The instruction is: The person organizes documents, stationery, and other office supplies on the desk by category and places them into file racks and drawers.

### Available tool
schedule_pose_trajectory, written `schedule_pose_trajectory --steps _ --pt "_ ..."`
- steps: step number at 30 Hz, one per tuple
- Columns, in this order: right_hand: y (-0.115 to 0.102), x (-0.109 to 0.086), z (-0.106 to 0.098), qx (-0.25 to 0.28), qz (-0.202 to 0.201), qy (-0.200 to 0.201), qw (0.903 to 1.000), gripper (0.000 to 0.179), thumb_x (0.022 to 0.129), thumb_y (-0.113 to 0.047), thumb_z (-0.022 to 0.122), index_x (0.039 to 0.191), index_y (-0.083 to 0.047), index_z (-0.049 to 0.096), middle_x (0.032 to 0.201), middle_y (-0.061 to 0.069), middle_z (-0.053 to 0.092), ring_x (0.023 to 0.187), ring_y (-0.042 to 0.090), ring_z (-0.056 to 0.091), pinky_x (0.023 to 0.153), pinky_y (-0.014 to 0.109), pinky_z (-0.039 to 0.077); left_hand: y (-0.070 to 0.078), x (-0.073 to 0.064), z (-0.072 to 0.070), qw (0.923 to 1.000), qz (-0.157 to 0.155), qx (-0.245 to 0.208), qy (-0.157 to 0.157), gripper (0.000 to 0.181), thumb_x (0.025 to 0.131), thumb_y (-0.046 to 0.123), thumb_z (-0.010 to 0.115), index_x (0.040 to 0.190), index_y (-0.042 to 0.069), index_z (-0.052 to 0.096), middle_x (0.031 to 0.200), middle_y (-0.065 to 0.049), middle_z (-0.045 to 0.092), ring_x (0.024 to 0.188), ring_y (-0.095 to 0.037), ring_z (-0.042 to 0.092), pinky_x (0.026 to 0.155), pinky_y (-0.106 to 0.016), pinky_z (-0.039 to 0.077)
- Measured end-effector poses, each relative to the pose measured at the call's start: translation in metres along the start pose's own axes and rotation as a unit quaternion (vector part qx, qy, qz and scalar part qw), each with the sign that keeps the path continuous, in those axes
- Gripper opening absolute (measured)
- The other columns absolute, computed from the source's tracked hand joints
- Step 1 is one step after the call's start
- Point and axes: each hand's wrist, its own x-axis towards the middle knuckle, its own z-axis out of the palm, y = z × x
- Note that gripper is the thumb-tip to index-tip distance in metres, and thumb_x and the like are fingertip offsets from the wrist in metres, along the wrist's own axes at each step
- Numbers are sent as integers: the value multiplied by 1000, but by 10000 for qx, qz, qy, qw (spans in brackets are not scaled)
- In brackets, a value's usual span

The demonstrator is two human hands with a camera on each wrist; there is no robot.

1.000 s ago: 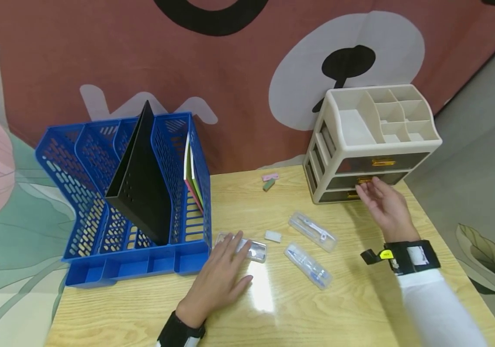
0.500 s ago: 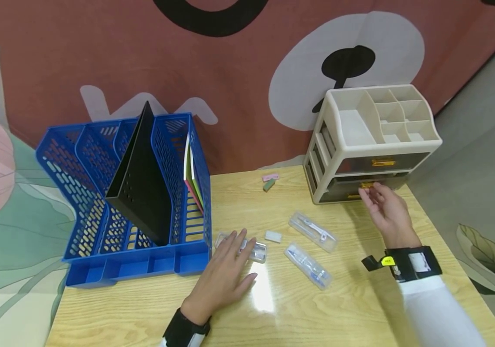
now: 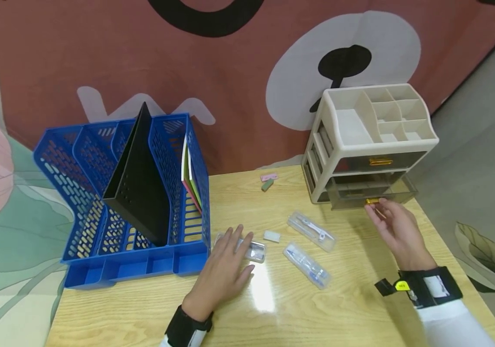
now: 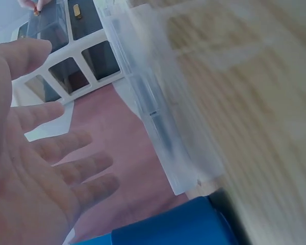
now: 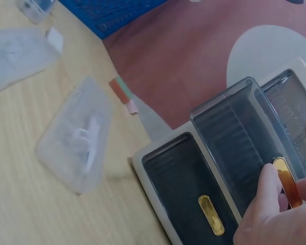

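Observation:
At the right, my right hand (image 3: 396, 233) pinches the gold handle (image 5: 287, 181) of the middle drawer (image 3: 351, 193), a clear smoky one pulled part way out of the white desktop organizer (image 3: 331, 180). No contents can be made out in that drawer. My left hand (image 3: 223, 274) hovers or rests, fingers straight and spread, over a clear plastic case (image 3: 256, 251) beside the blue rack; its fingers hide part of the case. In the left wrist view, the palm and fingers show nothing held, with the case (image 4: 153, 109) just beyond them.
A blue file rack (image 3: 134, 258) holding a black folder (image 3: 143, 193) and thin notebooks (image 3: 192, 180) stands left. Between the hands lie a white eraser (image 3: 272, 236), a compass case (image 3: 312, 231) and a pen case (image 3: 307, 265). Two small blocks, pink (image 3: 269, 177) and green (image 3: 267, 185), lie behind.
My right hand has drawn the middle drawer out toward me, from shut to part way open. The left hand has barely shifted over the case.

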Motion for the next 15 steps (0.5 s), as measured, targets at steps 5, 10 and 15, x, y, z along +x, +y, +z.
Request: schedule_pose_trajectory --steps 5,10,15 --pt "1 -11 -5 -88 -52 -253 9996 11 99 6 45 96 6 56 108 13 49 101 23 58 99 32 51 1 3 -1 9999 -54 -55 -93 72 91 41 60 152 14 33 156 -20 33 140 -41 29 111 -61 31" --pt "0 -21 -11 -409 -169 -273 9986 15 100 5 43 96 6 58 109 12 50 101 22 59 96 30 52 1 4 -2 9998 -82 -83 -183 73 90 42 62 152 14 33 156 -20 32 141 -42 29 111 -61 31" --pt "0 -31 -16 -378 -182 -430 9982 16 101 5 42 100 6 58 108 13 52 100 24 62 96 31 52 1 4 -2 9995 -138 -112 -245 75 89 43 63 152 15 32 157 -20 31 141 -42 28 112 -61 30"
